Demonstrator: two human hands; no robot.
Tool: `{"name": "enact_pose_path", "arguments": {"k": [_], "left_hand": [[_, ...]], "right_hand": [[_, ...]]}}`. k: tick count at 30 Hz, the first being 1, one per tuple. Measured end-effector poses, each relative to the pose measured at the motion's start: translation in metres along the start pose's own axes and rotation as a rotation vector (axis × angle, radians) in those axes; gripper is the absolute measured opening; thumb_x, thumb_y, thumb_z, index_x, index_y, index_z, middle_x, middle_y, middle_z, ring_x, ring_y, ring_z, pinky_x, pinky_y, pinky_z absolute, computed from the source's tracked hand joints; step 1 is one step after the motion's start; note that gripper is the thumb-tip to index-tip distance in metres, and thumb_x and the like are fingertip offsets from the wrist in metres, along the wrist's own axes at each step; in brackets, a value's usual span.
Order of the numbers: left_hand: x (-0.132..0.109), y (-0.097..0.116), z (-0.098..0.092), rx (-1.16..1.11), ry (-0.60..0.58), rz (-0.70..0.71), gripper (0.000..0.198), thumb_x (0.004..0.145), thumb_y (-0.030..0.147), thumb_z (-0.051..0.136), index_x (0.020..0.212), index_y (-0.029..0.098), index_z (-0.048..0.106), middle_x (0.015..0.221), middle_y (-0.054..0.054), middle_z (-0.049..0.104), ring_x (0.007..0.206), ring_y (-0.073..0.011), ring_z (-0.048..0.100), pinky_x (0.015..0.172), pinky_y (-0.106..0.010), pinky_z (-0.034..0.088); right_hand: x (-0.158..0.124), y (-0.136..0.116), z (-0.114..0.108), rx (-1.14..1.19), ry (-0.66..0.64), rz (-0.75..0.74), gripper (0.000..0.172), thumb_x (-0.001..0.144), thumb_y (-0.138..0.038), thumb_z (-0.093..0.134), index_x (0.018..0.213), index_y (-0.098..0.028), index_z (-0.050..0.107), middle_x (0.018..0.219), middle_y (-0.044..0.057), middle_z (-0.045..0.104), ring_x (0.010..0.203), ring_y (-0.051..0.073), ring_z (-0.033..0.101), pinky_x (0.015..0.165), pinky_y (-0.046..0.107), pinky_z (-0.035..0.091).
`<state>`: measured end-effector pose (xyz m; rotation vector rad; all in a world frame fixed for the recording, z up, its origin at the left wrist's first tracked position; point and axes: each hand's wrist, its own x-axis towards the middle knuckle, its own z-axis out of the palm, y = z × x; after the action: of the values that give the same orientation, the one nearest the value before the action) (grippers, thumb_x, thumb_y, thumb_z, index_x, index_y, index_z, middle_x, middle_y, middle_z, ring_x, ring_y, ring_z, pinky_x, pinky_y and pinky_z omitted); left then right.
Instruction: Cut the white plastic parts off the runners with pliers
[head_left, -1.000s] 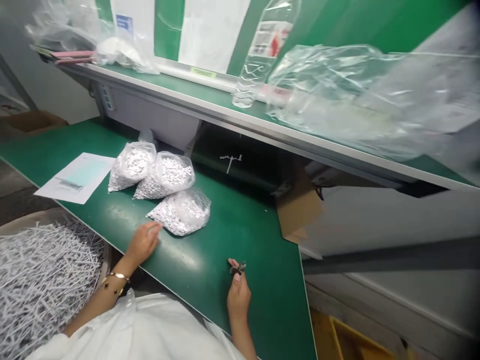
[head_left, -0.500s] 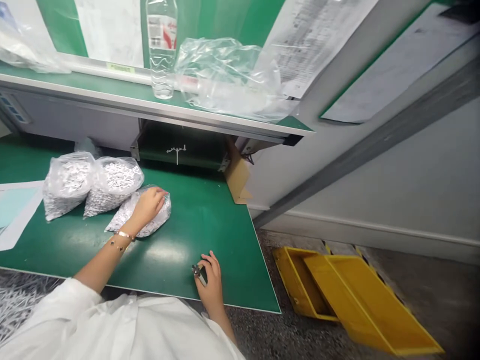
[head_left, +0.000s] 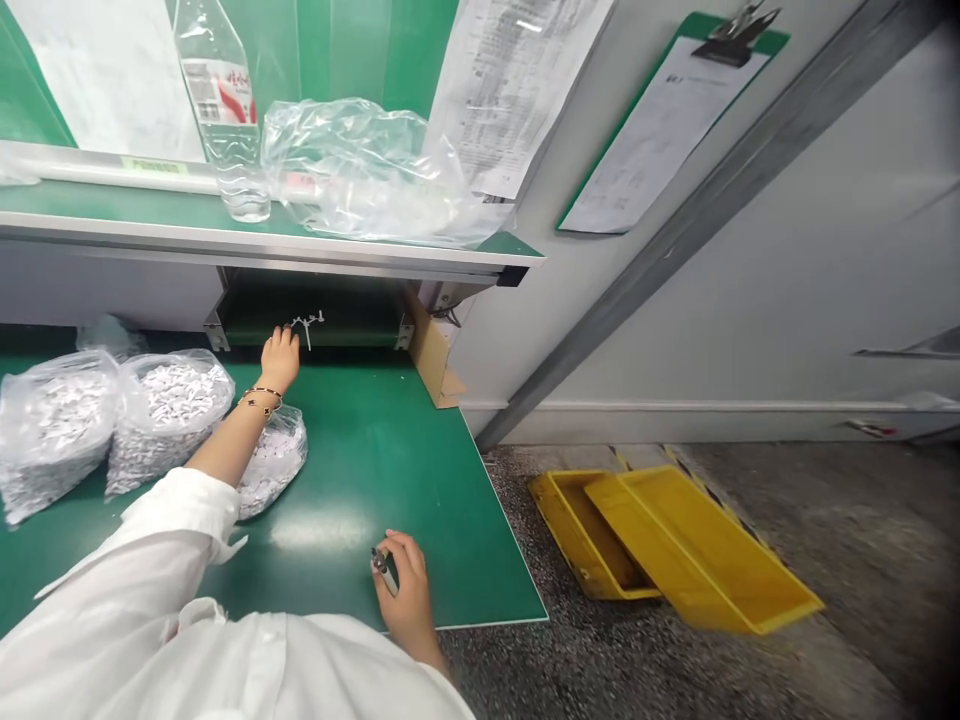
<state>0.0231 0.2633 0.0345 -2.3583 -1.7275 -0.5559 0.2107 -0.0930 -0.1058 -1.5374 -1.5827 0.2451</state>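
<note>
Left arm outstretched, right hand clutching dark object

No legible text was recorded. The bottle label bore red markings and dark characters, too small to read. The printed sheet hanging above the bench carried dense lines of text, and the clipboard sheet carried fine print; neither could be read. The green sticker on the white strip showed faint, illegible print.

Single head-worn view, looking forward and down, close above a green workbench, speckled floor at right
</note>
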Motion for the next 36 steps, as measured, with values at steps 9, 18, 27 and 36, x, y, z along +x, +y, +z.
{"name": "enact_pose_path", "arguments": {"k": [9, 18, 27, 36], "left_hand": [[0.021, 0.005, 0.0, -0.217, -0.053, -0.086, 0.033, 0.082, -0.006, 0.032, 0.106, -0.003, 0.055, 0.13, -0.029, 0.045, 0.112, -0.0276, 0.048, 0.093, -0.045, 0.043], [-0.07, 0.045, -0.007, -0.452, -0.078, 0.082, 0.021, 0.088, 0.015, 0.049, 0.102, 0.011, 0.064, 0.117, -0.017, 0.058, 0.109, -0.0251, 0.052, 0.101, -0.039, 0.037], [-0.218, 0.051, -0.01, -1.154, -0.314, -0.364, 0.021, 0.077, 0.025, 0.064, 0.095, 0.016, 0.069, 0.082, -0.004, 0.069, 0.076, -0.017, 0.064, 0.078, -0.031, 0.051], [-0.265, 0.053, -0.022, -1.722, -0.367, -1.043, 0.023, 0.069, 0.018, 0.077, 0.089, 0.011, 0.069, 0.07, -0.001, 0.067, 0.067, -0.0083, 0.064, 0.074, -0.021, 0.055]], "right_hand": [[0.002, -0.005, -0.003, 0.034, -0.039, 0.036, 0.014, 0.085, -0.026, 0.049, 0.093, -0.022, 0.059, 0.093, 0.006, 0.058, 0.088, 0.02, 0.059, 0.075, 0.032, 0.049], [0.002, -0.005, -0.002, 0.08, -0.063, 0.037, 0.014, 0.085, -0.025, 0.05, 0.096, -0.02, 0.057, 0.095, 0.006, 0.056, 0.09, 0.02, 0.056, 0.078, 0.033, 0.046], [0.0, -0.009, -0.001, -0.001, -0.106, 0.027, 0.016, 0.083, -0.021, 0.05, 0.098, -0.019, 0.056, 0.096, 0.006, 0.056, 0.093, 0.02, 0.054, 0.082, 0.034, 0.042], [0.025, -0.026, 0.023, -0.301, -0.17, 0.045, 0.025, 0.081, -0.028, 0.055, 0.103, -0.018, 0.054, 0.102, 0.009, 0.052, 0.099, 0.024, 0.049, 0.088, 0.04, 0.036]]}}
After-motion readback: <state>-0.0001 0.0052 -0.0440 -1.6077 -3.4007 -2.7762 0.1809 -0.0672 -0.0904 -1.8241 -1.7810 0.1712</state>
